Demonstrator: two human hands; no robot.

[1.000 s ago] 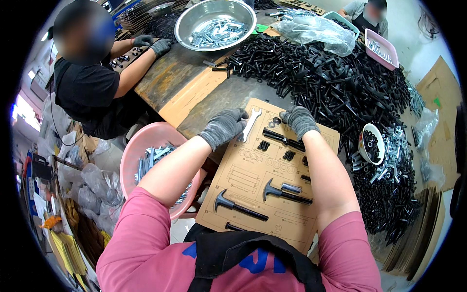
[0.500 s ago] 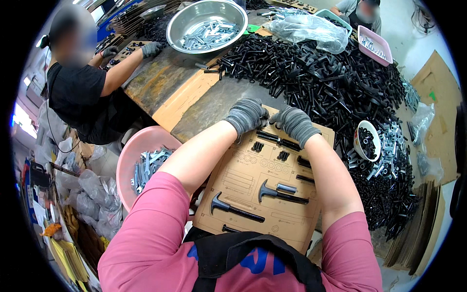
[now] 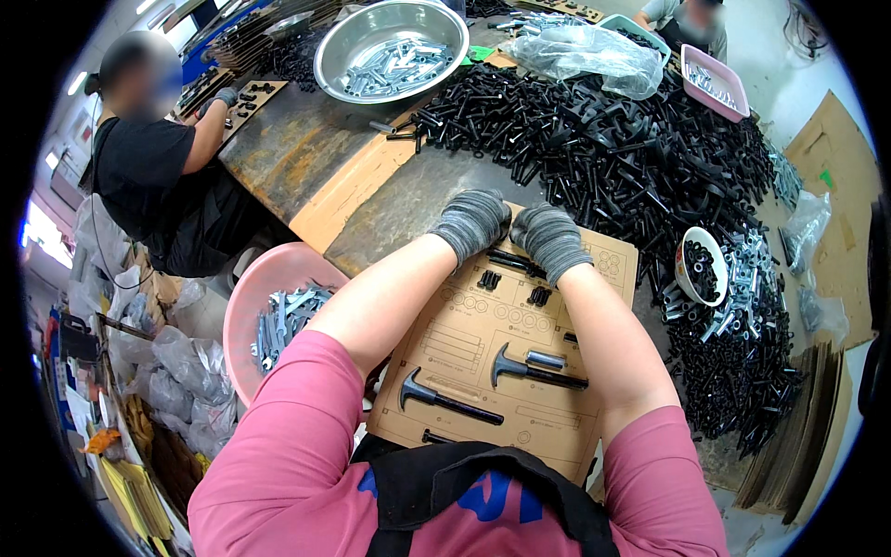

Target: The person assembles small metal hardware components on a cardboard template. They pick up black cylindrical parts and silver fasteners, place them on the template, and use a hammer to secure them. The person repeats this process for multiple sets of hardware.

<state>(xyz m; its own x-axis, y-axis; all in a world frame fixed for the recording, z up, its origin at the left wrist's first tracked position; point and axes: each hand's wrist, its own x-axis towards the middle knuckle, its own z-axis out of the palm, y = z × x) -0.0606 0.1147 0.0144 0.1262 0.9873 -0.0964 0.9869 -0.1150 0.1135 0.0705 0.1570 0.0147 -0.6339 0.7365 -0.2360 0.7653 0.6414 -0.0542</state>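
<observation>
A printed brown cardboard sheet (image 3: 445,357) lies in front of me at the table's near edge. At its far end my left hand (image 3: 471,224), in a grey glove, is closed with curled fingers. Close beside it, my right hand (image 3: 550,239), gloved alike, is closed too. What the fingers hold, if anything, is hidden. Just below the hands a black rod-like part (image 3: 515,263) lies partly covered. On the cardboard are two small groups of black bolts (image 3: 489,279), a silver tube (image 3: 546,358) and two dark hammer-shaped pieces, one nearer (image 3: 452,402) and one farther right (image 3: 538,372).
A heap of black metal parts (image 3: 594,139) spreads over the far right. A steel basin (image 3: 325,65) stands beyond, and a pink tub (image 3: 243,311) of wrenches at left. A white bowl (image 3: 685,278) sits right. A co-worker (image 3: 139,158) works at left; another person is far right.
My right hand has come slightly left and nearer, closer to my left hand. The left co-worker's arm has drawn back from the far board.
</observation>
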